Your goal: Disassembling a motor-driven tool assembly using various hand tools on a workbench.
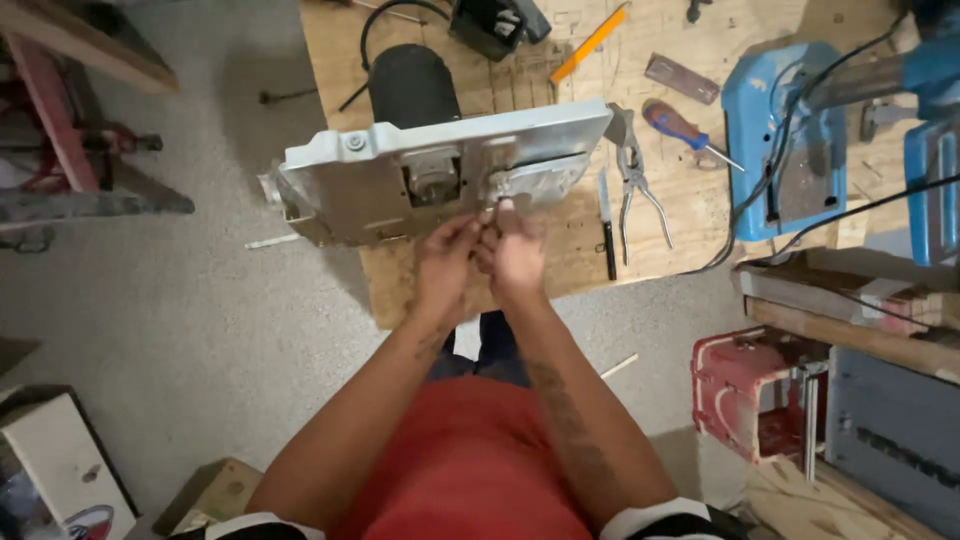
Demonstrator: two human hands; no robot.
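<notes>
A grey metal machine base plate (370,180) with a black motor (412,85) behind it lies tilted on a plywood board (670,215). My left hand (445,265) and my right hand (517,255) are pressed together at the plate's near edge. The fingertips of both hands pinch a small part just below a metal fitting (520,180) on the plate. The part itself is hidden by my fingers.
Pliers (635,180), a thin black-handled tool (607,225) and a blue-and-red screwdriver (680,125) lie right of the plate. A yellow pencil (590,42) lies farther back. A blue machine (800,140) with black cables stands at the right. A red metal box (745,390) sits on the concrete floor.
</notes>
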